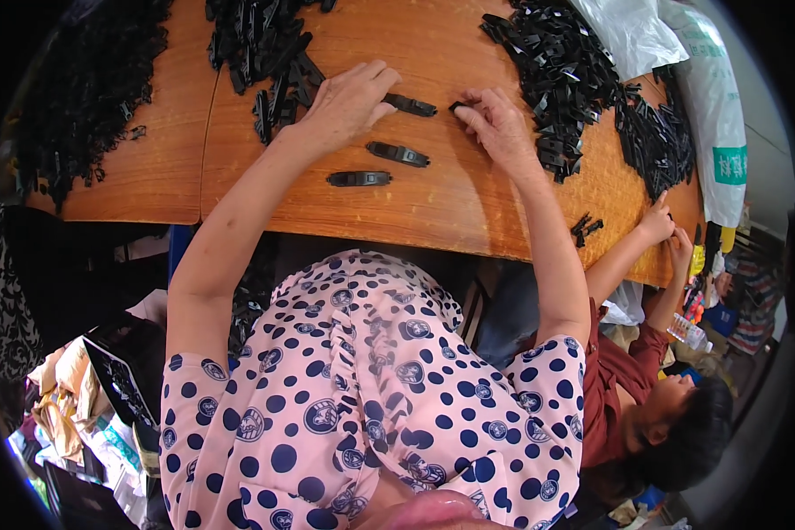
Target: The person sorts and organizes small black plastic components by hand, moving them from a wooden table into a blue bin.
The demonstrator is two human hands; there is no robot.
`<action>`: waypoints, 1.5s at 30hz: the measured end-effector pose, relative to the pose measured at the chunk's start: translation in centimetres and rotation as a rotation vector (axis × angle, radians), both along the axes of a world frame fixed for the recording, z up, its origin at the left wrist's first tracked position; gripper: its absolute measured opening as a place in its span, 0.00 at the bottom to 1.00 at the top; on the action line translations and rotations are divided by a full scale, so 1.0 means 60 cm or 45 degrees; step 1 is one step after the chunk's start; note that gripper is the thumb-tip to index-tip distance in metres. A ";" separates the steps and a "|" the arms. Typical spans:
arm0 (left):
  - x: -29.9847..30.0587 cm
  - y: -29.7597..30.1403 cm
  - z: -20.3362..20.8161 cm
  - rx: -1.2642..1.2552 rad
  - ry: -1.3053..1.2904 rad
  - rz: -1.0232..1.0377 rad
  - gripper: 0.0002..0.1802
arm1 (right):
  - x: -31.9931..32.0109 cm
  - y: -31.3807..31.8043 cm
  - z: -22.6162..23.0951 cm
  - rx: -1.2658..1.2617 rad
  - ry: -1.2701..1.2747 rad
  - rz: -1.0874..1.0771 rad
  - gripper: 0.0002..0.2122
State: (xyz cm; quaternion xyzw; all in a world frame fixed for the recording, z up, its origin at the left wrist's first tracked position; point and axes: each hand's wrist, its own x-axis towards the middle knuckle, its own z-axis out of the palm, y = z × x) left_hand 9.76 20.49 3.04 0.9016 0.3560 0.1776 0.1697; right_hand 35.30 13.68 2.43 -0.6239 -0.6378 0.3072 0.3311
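Observation:
My left hand (349,99) is closed at the left end of a long, narrow black plastic part (413,106) on the wooden table, its thumb against that end. Just right of the part, my right hand (496,125) pinches a small black piece (457,105) between thumb and fingers; most of that piece is hidden. Two similar assembled-looking parts lie nearer to me: one black part (398,155) slightly tilted, and another black part (359,178) lying almost level below it. Neither hand touches these two.
Heaps of black plastic pieces cover the table (450,208): a dark pile (93,97) far left, a pile (265,44) behind my left hand, and a pile (565,79) at right. A co-worker's hands (667,231) work beside another pile (655,141). White plastic bags (715,106) edge the right.

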 end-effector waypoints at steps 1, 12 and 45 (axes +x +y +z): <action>-0.004 0.002 -0.001 -0.021 0.014 -0.017 0.13 | 0.002 0.000 0.003 0.122 -0.206 0.090 0.10; -0.011 0.006 -0.011 -0.084 -0.127 -0.152 0.09 | -0.037 0.000 0.051 0.315 -0.620 0.314 0.10; -0.180 -0.248 -0.052 0.411 -0.079 0.394 0.16 | 0.110 -0.115 -0.022 0.428 -0.553 -0.184 0.03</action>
